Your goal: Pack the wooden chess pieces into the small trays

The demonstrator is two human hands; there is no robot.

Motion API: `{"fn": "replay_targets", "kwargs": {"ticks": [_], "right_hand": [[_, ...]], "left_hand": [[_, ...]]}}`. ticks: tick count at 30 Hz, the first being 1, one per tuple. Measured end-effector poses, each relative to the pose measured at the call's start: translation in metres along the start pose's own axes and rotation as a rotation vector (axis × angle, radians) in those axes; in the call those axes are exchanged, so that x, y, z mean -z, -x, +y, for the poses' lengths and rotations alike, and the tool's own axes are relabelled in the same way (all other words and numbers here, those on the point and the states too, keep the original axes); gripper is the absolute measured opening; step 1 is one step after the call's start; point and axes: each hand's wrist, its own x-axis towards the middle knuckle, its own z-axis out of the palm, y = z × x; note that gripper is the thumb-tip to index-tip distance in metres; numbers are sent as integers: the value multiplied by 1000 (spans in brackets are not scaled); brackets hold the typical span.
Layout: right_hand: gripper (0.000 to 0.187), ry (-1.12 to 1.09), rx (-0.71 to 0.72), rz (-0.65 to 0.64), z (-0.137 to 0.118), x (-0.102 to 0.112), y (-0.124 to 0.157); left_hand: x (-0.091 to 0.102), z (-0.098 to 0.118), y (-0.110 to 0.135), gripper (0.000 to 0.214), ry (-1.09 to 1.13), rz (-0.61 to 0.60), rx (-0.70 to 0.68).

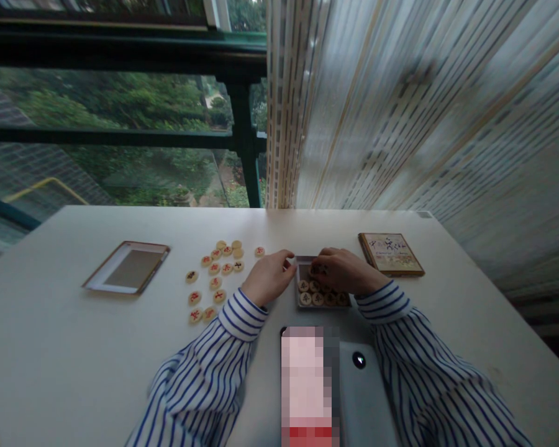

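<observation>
My left hand (271, 277) is closed, its thumb and fingertips at the upper left rim of a shallow box (304, 269). Inside the box, round Chinese chess pieces (317, 298) with dark characters lie in rows along the near side. Over the far part of the box, my right hand (347, 270) is closed, fingers pointing down. A dark-marked piece (313, 272) shows at its fingertips; the hand hides the box's right part. To the left of my left hand, several loose pieces (215, 269), mostly red-marked, are scattered on the white table (168, 347).
An open box lid or tray (137, 267) lies at the left. A closed box with a printed cover (392, 254) is at the right. Near me are a phone with a blurred screen (307, 379) and a pale device (366, 397). A window and curtain (354, 112) stand behind.
</observation>
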Motion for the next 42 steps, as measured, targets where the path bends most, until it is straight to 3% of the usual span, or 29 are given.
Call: {"fn": "replay_targets", "kwargs": {"ticks": [42], "right_hand": [[21, -13, 14, -59, 2, 0, 2]], "left_hand": [[1, 0, 0, 31, -23, -16, -11]]}}
